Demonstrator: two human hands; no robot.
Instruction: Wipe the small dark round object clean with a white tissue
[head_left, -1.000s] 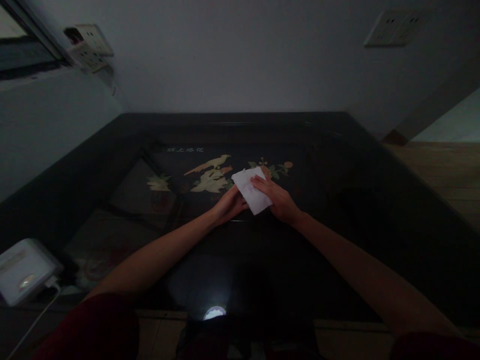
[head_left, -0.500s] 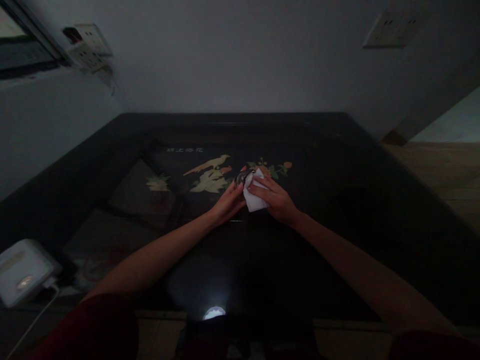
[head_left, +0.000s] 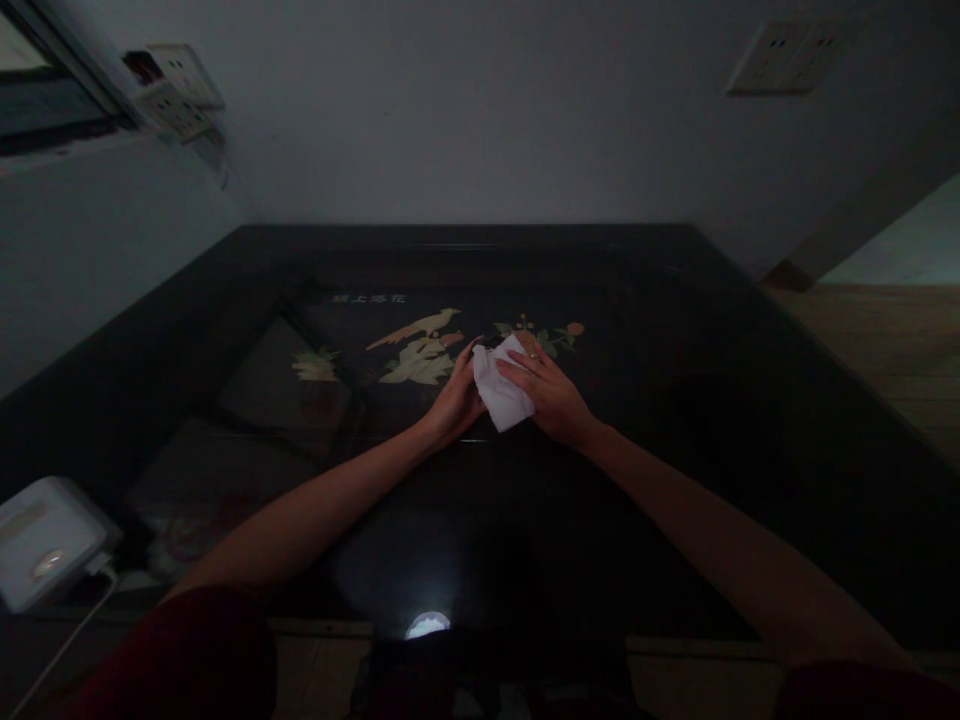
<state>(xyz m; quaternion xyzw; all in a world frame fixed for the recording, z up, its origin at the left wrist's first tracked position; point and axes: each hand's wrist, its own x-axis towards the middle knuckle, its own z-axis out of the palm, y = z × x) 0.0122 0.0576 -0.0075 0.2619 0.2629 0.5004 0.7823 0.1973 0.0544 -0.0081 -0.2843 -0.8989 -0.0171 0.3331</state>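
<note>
A white tissue [head_left: 501, 390] is gripped in my right hand [head_left: 556, 398], whose fingers press over its upper right part. My left hand [head_left: 454, 402] is closed round a small dark, shiny object [head_left: 489, 341]. The tissue covers most of that object, so I cannot make out its kind; only a dark bit shows above the tissue's top edge. Both hands meet over the middle of the glossy black table [head_left: 645, 540], in front of its inlaid picture of a bird [head_left: 420, 328] and flowers.
A white box-shaped device [head_left: 52, 540] with a white cable [head_left: 75, 630] sits at the table's left front. Behind the table stands a pale wall with sockets [head_left: 787, 58] at right and more sockets [head_left: 176, 95] at left. A round light reflection shows near the front edge.
The tissue has shifted left and spread over the dark object, which showed more plainly before. Both hands stay in nearly the same place.
</note>
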